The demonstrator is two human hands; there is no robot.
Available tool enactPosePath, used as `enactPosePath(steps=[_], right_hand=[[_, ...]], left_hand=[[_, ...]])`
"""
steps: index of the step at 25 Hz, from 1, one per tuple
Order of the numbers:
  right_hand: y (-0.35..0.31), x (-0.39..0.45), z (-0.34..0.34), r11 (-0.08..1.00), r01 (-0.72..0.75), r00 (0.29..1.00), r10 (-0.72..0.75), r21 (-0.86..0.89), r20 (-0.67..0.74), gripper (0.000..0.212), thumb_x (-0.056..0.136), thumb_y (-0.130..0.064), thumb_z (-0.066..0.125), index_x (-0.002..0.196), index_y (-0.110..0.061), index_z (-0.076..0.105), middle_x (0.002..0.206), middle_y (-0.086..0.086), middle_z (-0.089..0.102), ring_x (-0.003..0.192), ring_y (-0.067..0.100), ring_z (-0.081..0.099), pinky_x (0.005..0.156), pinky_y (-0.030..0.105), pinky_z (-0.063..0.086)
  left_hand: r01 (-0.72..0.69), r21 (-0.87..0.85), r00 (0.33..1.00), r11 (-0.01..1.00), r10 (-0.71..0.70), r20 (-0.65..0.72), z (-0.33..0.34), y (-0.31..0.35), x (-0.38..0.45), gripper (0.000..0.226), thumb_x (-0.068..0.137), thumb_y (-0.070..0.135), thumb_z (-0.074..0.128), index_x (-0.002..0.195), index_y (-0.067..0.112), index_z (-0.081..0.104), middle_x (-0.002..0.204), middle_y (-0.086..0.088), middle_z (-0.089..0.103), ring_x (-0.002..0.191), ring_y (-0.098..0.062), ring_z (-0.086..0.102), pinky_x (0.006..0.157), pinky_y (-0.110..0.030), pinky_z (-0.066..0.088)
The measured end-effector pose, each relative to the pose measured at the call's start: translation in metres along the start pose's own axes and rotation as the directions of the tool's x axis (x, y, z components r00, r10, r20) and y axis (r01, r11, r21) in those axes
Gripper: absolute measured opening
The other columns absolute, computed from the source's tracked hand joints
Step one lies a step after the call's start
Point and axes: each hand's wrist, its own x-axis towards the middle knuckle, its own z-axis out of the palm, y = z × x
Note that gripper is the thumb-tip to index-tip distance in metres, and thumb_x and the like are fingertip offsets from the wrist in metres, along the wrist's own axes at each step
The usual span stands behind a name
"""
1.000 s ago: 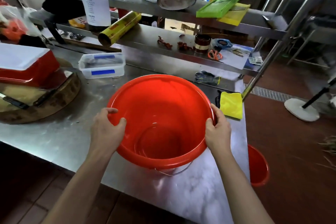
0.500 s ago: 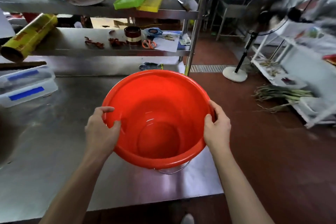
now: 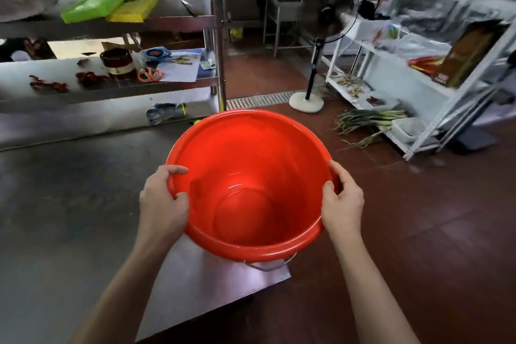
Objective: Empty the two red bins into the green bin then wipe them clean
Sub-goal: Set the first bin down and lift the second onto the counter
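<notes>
Head view: the left hand [image 3: 162,201] and right hand [image 3: 342,202] each close over opposite rims of a glossy, round red bin [image 3: 248,184], probably to carry it level. It is empty, above the corner of a steel table [image 3: 69,204].

The view swings right: the clear box and roll have slipped out on the left, and the white shelves [image 3: 418,64] and fan [image 3: 325,8] come in fuller. The bin [image 3: 251,176] now hangs past the surface [image 3: 83,204] corner, over the floor [image 3: 418,232], and the yellow cloth is gone behind it.
</notes>
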Motion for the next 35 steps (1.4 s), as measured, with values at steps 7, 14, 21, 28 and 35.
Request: enactPosePath(steps=[7, 14, 21, 28, 35], right_hand=[[0.051, 0.049, -0.11, 0.999, -0.054, 0.998, 0.053, -0.011, -0.031, 0.046, 0.097, -0.009, 0.054, 0.138, -0.03, 0.06, 0.14, -0.005, 0.061, 0.131, 0.015, 0.055, 0.115, 0.042, 0.042], [0.109, 0.11, -0.189, 0.996, -0.075, 0.996, 0.072, -0.052, -0.053, 0.048, 0.09, -0.012, 0.059, 0.133, -0.032, 0.063, 0.124, -0.005, 0.069, 0.11, 0.029, 0.067, 0.101, 0.049, 0.052], [0.15, 0.167, -0.218, 0.988, -0.134, 0.989, 0.13, -0.07, -0.066, 0.044, 0.09, -0.014, 0.061, 0.132, -0.024, 0.066, 0.124, 0.0, 0.068, 0.116, 0.02, 0.062, 0.108, 0.039, 0.046], [0.189, 0.24, -0.189, 0.958, -0.187, 0.982, 0.179, -0.219, -0.052, 0.038, 0.092, -0.015, 0.061, 0.13, -0.014, 0.067, 0.124, 0.013, 0.062, 0.117, 0.029, 0.058, 0.106, 0.036, 0.041], [0.232, 0.324, -0.135, 0.872, -0.283, 0.93, 0.351, -0.399, 0.106, 0.048, 0.088, -0.03, 0.057, 0.127, -0.004, 0.068, 0.113, 0.022, 0.064, 0.114, 0.036, 0.06, 0.104, 0.04, 0.047]], left_hand=[[-0.033, -0.017, 0.997, 0.999, 0.034, 0.073, 0.103, 0.062, -0.046, 0.053, 0.076, -0.01, 0.054, 0.107, 0.032, 0.064, 0.107, -0.009, 0.065, 0.093, -0.029, 0.062, 0.078, -0.035, 0.047], [-0.021, -0.009, 0.995, 1.0, 0.022, 0.093, 0.2, 0.102, -0.094, 0.053, 0.072, -0.011, 0.053, 0.099, 0.032, 0.068, 0.09, 0.006, 0.06, 0.08, -0.019, 0.055, 0.08, -0.044, 0.053], [0.015, 0.004, 0.98, 1.0, -0.015, 0.198, 0.268, 0.12, -0.106, 0.053, 0.076, -0.009, 0.054, 0.099, 0.038, 0.064, 0.095, 0.01, 0.062, 0.08, -0.022, 0.063, 0.075, -0.05, 0.057], [0.067, 0.038, 0.978, 0.997, -0.073, 0.195, 0.33, 0.106, -0.079, 0.054, 0.075, -0.012, 0.056, 0.102, 0.035, 0.062, 0.102, 0.016, 0.057, 0.093, -0.02, 0.061, 0.088, -0.045, 0.055], [0.279, 0.094, 0.939, 0.956, -0.292, 0.181, 0.39, 0.08, -0.035, 0.045, 0.082, -0.004, 0.064, 0.111, 0.03, 0.057, 0.114, -0.003, 0.057, 0.099, -0.017, 0.058, 0.079, -0.019, 0.043]])
